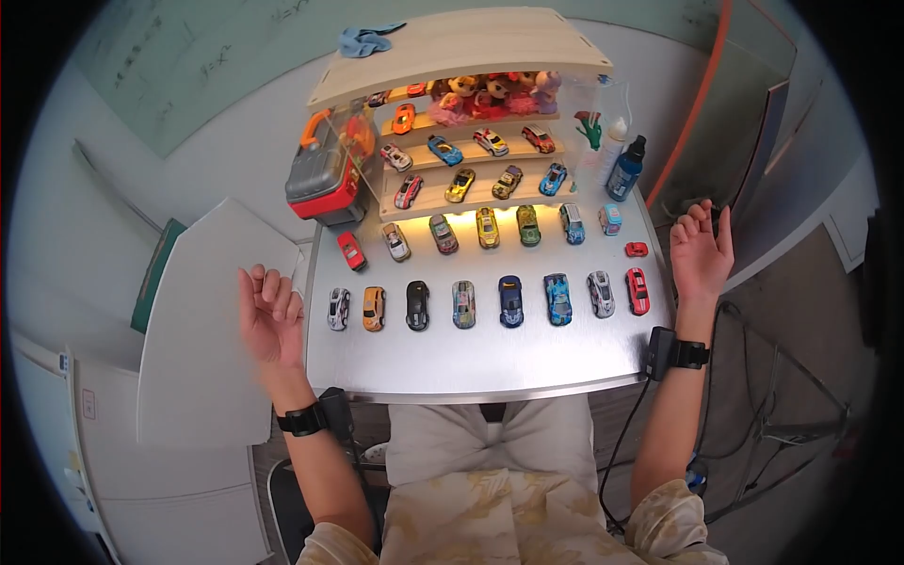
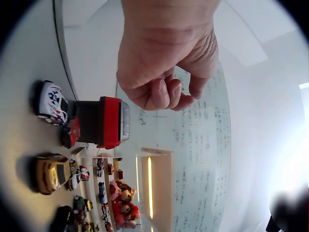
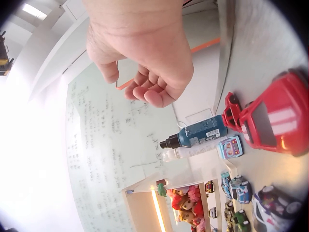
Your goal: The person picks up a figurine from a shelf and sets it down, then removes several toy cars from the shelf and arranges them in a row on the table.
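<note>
My left hand [image 1: 273, 315] is raised beside the table's left edge, its fingers loosely curled around nothing. Nearest to it stands a white toy car [image 1: 338, 309], first in a front row that includes an orange car [image 1: 374, 308] and a black car [image 1: 417, 305]. Past the right edge my right hand [image 1: 700, 254] is also up, palm showing, fingers loosely bent and without any object. Close to that hand are a red toy car [image 1: 638, 291] and a smaller red car [image 1: 636, 250]. In the right wrist view the larger red car [image 3: 277, 116] looms at the side.
Behind the front row, more toy cars [image 1: 486, 228] line up before a lit wooden tiered shelf [image 1: 424, 201] bearing cars and dolls [image 1: 497, 89]. A grey-red toolbox [image 1: 325, 179] stands left; a blue spray bottle [image 1: 625, 169] stands right. A blue cloth [image 1: 367, 40] lies on top.
</note>
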Demonstrator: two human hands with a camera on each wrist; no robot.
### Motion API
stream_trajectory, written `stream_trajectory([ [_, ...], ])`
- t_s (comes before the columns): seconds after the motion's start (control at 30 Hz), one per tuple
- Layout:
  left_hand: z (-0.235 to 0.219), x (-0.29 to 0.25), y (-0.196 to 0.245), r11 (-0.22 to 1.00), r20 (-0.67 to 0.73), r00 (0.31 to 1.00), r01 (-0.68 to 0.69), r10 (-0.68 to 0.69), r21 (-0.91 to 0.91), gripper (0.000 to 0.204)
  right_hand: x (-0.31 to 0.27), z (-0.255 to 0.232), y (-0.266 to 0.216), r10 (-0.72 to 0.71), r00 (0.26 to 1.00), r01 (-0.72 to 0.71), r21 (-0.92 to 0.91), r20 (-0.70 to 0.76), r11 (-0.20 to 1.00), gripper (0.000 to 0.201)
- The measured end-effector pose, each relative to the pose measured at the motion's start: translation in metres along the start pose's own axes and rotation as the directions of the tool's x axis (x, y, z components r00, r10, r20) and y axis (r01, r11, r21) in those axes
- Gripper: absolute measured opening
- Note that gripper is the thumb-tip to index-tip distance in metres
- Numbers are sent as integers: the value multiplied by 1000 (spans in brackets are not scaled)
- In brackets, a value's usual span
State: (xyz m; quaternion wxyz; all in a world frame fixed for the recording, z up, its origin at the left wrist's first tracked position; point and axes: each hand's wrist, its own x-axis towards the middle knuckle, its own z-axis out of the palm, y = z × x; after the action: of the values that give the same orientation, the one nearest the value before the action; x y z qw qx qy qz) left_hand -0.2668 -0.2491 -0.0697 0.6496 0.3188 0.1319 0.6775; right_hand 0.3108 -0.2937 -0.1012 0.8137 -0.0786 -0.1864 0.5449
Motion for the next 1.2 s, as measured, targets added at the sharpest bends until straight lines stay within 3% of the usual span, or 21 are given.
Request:
stream_trajectory([
  [0.2, -11, 6, 4, 998, -141, 988, -54, 58, 35, 32, 1, -3, -1, 7, 1000, -7, -20, -13, 1000, 30],
  [0.3, -49, 13, 9, 968, -63, 998, -10, -6, -251, 38, -1, -4, -2, 8, 1000, -8, -19, -19, 1000, 31],
  [0.4, -75, 10, 8, 883, -118, 990, 13, -77, -469, 43, 1, -9, -3, -10, 1000, 8, -58, -28, 998, 31],
  [0.63, -82, 8, 8, 901, 6, 996, 83, -90, -426, 44, 2, -5, 0, -2, 999, 0, -41, -40, 999, 33],
  [0.8, -78, 9, 4, 912, -69, 992, 71, -108, -404, 45, 1, -3, 3, 0, 997, -4, -54, -76, 999, 32],
  [1.0, -86, 8, 5, 910, 32, 994, 111, -107, -399, 44, 2, -2, 4, -9, 997, 5, -65, -75, 998, 33],
  [1.1, -82, 6, 4, 908, 12, 994, 104, -109, -406, 45, 1, -1, 4, -8, 997, 2, -74, -80, 997, 31],
  [1.2, -82, 6, 5, 910, 27, 994, 108, -106, -401, 44, 4, -4, 4, -59, 990, 27, -238, -128, 971, 28],
])
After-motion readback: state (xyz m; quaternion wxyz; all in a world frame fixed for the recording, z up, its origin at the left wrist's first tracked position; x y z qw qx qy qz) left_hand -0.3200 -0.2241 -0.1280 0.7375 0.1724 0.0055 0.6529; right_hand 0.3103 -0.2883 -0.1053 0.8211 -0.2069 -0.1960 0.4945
